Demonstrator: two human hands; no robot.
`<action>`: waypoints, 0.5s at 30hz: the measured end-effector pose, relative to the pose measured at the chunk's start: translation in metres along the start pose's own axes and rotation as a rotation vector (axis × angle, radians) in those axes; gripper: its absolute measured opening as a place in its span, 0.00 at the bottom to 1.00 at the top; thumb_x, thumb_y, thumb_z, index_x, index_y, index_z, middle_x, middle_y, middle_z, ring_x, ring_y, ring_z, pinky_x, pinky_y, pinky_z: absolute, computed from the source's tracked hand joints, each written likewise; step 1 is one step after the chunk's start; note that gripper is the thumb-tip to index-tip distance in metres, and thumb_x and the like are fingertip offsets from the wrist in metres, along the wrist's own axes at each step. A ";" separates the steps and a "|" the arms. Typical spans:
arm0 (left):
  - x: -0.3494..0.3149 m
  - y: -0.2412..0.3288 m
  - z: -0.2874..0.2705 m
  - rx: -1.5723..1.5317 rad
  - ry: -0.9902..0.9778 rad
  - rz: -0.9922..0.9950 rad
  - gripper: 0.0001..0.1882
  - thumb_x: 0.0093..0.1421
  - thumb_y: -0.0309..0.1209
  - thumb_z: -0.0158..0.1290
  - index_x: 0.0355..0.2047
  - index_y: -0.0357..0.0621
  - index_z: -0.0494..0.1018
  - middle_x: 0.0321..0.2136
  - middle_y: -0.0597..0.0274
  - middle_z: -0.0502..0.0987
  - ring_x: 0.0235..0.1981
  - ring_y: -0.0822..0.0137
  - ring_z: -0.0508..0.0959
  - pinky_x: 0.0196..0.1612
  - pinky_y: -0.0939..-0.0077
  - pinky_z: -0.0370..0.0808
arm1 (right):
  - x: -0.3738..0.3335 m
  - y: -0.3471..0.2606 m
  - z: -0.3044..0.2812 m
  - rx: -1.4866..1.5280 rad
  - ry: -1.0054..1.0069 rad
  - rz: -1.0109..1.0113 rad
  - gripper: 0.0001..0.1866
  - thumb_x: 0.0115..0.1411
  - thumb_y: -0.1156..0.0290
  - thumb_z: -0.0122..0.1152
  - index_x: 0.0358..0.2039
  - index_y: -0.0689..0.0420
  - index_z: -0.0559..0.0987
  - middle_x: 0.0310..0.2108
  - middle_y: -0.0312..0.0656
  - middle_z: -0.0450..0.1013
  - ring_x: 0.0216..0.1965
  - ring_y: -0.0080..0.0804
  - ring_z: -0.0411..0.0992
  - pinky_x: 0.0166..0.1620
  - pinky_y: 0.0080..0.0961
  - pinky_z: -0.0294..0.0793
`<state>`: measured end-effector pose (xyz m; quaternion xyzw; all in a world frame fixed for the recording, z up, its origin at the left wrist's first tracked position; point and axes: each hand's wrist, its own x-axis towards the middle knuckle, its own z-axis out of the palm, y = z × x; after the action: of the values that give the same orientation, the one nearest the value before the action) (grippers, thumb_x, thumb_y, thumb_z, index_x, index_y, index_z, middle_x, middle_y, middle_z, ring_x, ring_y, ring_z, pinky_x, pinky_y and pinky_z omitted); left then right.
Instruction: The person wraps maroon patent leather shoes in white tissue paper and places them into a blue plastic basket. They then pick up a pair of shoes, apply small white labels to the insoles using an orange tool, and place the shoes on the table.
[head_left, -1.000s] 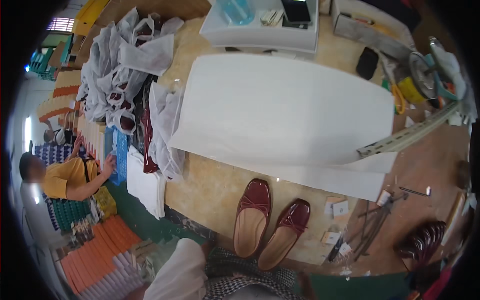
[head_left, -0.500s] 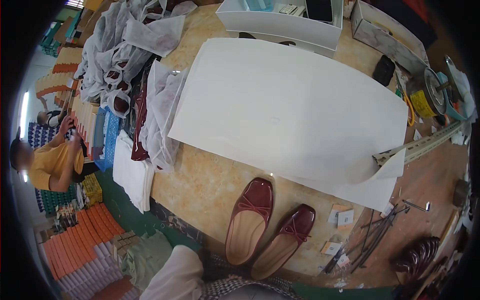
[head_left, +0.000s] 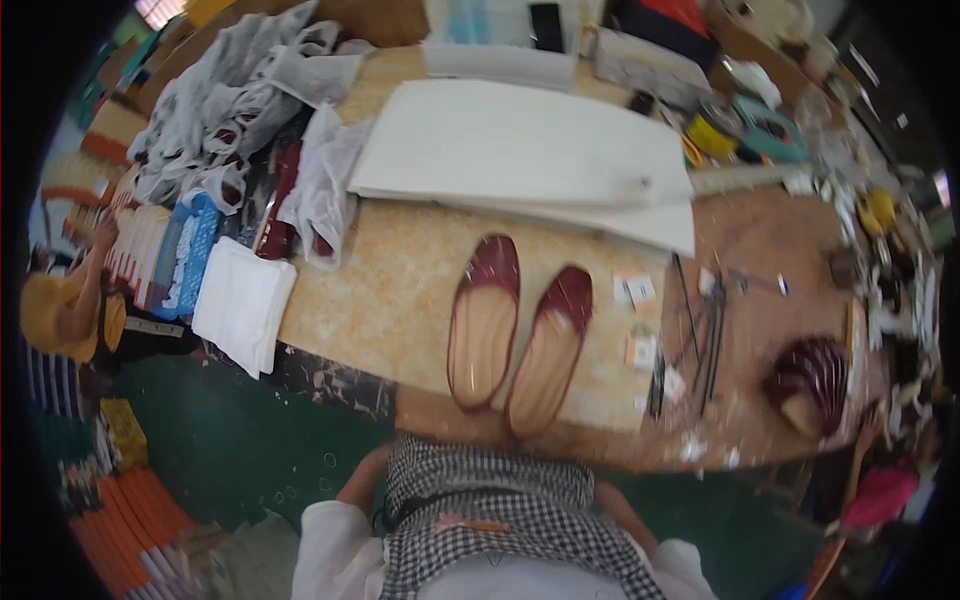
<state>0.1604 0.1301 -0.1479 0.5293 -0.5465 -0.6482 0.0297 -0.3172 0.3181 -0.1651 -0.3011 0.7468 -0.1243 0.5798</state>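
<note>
Two dark red ballet flats with tan insoles stand side by side at the table's near edge, toes pointing away from me. The left shoe sits slightly farther from me than the right shoe. My arms in white sleeves hang at either side of a black-and-white checked apron. Both forearms show only in part, below the table's edge, and my hands are hidden. Neither shoe is being touched. Beyond them lies a stack of large white paper sheets.
White-wrapped shoes are heaped far left, above a folded white cloth. Paper tags and thin dark rods lie right of the shoes. A cluster of glossy dark red pieces sits farther right. A person in yellow is at left.
My view has shifted, so the shoes and table appear higher and more of my apron shows. Both of my arms now show at my sides. The person at left has moved an arm.
</note>
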 end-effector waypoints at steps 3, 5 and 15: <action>-0.016 0.033 -0.032 0.676 0.114 -0.413 0.28 0.59 0.49 0.41 0.42 0.34 0.74 0.41 0.36 0.73 0.45 0.42 0.73 0.48 0.56 0.71 | -0.025 -0.008 -0.042 -0.207 -0.214 -0.118 0.22 0.56 0.60 0.57 0.47 0.60 0.75 0.39 0.48 0.77 0.40 0.35 0.74 0.45 0.30 0.71; -0.063 0.104 -0.044 0.963 0.157 -0.272 0.27 0.58 0.51 0.43 0.35 0.38 0.78 0.37 0.41 0.76 0.41 0.44 0.76 0.45 0.54 0.71 | -0.064 -0.029 -0.091 -0.146 -0.396 -0.099 0.21 0.56 0.61 0.59 0.47 0.60 0.76 0.38 0.42 0.77 0.39 0.29 0.74 0.43 0.26 0.73; -0.057 0.397 0.072 1.049 0.149 0.998 0.29 0.42 0.36 0.64 0.45 0.41 0.71 0.46 0.52 0.72 0.49 0.55 0.72 0.54 0.62 0.66 | -0.144 -0.114 -0.397 -0.847 1.521 -0.362 0.19 0.52 0.77 0.50 0.46 0.53 0.75 0.46 0.43 0.71 0.47 0.43 0.68 0.48 0.38 0.69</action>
<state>-0.0807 0.0545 0.1722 0.2041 -0.9583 -0.1725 0.1014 -0.6349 0.2488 0.1280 -0.4396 0.8540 -0.0936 -0.2619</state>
